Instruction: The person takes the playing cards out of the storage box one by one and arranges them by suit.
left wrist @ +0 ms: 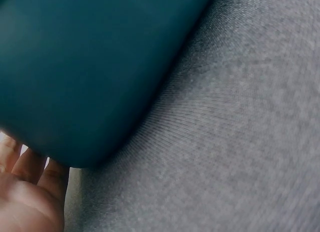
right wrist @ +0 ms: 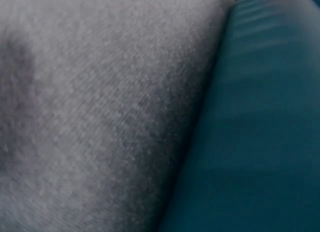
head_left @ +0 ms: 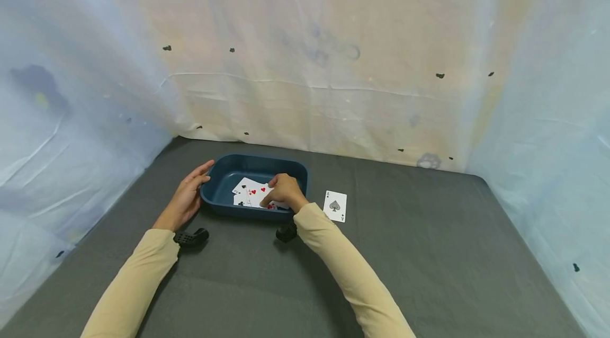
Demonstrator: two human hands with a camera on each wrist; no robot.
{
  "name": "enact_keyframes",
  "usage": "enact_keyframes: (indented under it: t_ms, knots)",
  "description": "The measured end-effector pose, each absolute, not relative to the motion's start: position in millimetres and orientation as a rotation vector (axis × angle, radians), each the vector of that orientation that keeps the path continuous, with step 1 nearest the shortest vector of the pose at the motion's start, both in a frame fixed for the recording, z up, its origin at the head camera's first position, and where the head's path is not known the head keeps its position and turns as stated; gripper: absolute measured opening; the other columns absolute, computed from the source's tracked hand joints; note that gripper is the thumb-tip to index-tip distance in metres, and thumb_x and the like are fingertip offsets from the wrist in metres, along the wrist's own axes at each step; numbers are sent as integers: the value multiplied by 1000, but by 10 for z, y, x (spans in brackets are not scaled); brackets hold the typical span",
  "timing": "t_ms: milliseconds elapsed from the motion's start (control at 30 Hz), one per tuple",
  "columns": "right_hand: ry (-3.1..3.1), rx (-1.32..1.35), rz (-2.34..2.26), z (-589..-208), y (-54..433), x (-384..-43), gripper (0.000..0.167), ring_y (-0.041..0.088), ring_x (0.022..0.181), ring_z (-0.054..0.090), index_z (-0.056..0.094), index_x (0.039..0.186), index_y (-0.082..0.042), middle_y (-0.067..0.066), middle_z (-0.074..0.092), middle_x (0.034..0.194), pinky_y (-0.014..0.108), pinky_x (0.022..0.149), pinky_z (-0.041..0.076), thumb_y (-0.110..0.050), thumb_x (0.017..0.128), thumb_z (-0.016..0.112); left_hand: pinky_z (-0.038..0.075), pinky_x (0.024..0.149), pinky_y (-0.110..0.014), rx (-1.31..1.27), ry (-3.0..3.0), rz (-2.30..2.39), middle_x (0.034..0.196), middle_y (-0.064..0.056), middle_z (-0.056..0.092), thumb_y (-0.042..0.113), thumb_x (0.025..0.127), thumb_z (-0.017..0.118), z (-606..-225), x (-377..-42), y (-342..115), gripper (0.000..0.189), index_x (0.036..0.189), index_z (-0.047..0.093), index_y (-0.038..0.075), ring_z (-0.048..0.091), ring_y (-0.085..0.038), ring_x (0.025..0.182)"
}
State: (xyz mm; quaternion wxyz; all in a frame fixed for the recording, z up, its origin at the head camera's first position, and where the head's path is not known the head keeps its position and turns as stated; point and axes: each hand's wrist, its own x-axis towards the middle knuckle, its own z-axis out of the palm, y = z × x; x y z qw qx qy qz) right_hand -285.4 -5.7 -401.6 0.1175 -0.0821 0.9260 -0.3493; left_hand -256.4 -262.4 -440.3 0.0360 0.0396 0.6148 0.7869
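Note:
A dark blue rectangular tray sits on the grey cloth. Several white playing cards lie overlapping inside it, some with red hearts and one with black clubs. My left hand touches the tray's left end with its fingers extended; in the left wrist view those fingers rest against the outer wall near a corner. Over the near wall reaches my right hand, its bent fingers down on the cards at the tray's right side. Whether they pinch a card is hidden. An ace of spades lies face up right of the tray.
Grey cloth covers the table. Pale patterned sheets hang behind and at both sides. A black wrist device hangs under the left wrist, another under the right, close to the tray's near wall.

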Motion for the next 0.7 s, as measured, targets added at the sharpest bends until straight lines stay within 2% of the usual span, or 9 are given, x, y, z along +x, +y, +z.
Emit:
enact_keyframes:
  t_ms: [167, 467, 700]
  knots:
    - [2722, -268, -1023, -4029, -82, -2878, 49, 25, 106, 54, 68, 106, -7, 9, 62, 115, 33, 83, 48, -15, 64, 92, 47, 85, -21, 107, 1894, 2415, 162, -6, 0, 8, 106, 35, -4403, -2571, -2631, 53, 156, 18, 8, 14, -28, 142]
    - [2752, -218, -1068, -4068, -128, -2955, 51, 24, 106, 53, 68, 112, -5, 10, 63, 113, 36, 87, 46, -6, 66, 90, 46, 84, -21, 91, 1902, 2413, 162, -7, 1, 9, 106, 34, -4379, -2578, -2641, 53, 156, 19, 9, 15, -27, 142]
    - [2763, -188, -1045, -4061, -155, -2968, 52, 19, 84, 54, 67, 114, -7, 5, 64, 85, 29, 69, 49, -3, 67, 89, 45, 86, -20, 99, 1895, 2421, 162, -6, 1, 9, 106, 35, -4407, -2592, -2639, 52, 156, 19, 8, 12, -26, 143]
